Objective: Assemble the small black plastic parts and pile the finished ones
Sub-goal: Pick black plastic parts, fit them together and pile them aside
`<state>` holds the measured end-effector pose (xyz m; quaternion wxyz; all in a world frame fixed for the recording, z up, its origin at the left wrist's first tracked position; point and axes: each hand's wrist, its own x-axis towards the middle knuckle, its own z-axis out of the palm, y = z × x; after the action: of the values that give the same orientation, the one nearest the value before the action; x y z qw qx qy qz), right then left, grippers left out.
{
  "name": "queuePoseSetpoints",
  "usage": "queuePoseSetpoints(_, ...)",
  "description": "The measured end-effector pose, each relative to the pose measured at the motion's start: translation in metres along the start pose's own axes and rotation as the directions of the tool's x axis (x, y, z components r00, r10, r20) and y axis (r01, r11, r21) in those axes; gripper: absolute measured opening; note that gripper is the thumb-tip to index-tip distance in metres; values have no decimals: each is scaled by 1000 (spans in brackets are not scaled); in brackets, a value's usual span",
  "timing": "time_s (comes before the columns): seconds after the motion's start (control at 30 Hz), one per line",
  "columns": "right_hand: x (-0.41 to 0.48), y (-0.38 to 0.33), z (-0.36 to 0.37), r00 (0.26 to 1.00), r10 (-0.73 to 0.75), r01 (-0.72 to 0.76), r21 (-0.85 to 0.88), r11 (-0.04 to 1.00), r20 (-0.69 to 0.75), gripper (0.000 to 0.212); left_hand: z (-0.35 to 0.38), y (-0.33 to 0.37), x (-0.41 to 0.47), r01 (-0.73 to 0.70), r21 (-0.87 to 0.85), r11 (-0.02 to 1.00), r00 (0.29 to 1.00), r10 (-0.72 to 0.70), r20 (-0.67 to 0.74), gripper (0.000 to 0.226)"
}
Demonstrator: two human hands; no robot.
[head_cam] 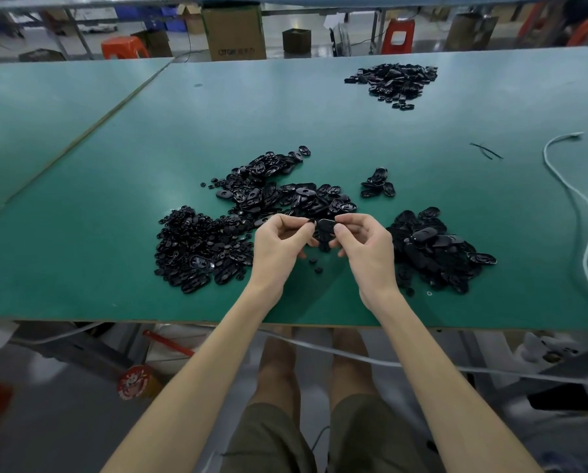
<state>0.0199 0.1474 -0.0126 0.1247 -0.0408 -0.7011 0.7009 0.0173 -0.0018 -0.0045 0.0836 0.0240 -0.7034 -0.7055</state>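
While the left hand (280,244) and right hand (366,245) each pinch one black part (326,226) above the table (80,268), its pieces probably need lining up squarely before pressing.

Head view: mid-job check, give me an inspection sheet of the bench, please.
Surface: green table.
Job's things: left pile, middle pile, right pile, small group, far pile; loose bits between the wrists.
Clutter: thin black strips at right.
Hands: left hand and right hand both pinch one black part above the table.
Cables: white cable snakes along the right side; another cable hangs under the table.
Surroundings: cardboard box and red stools behind.
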Motion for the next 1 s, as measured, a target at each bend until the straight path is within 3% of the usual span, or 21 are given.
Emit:
queuePoseSetpoints(0.4,-1,-1,1,1000,-1,1,-7,1000,11,12,-2,-1,0,-84,-44,995,993,87,75,17)
queuePoseSetpoints(1.0,-3,-3,1,1000,2,-3,58,998,28,13,-2,-7,3,-102,-61,993,995,103,16,9)
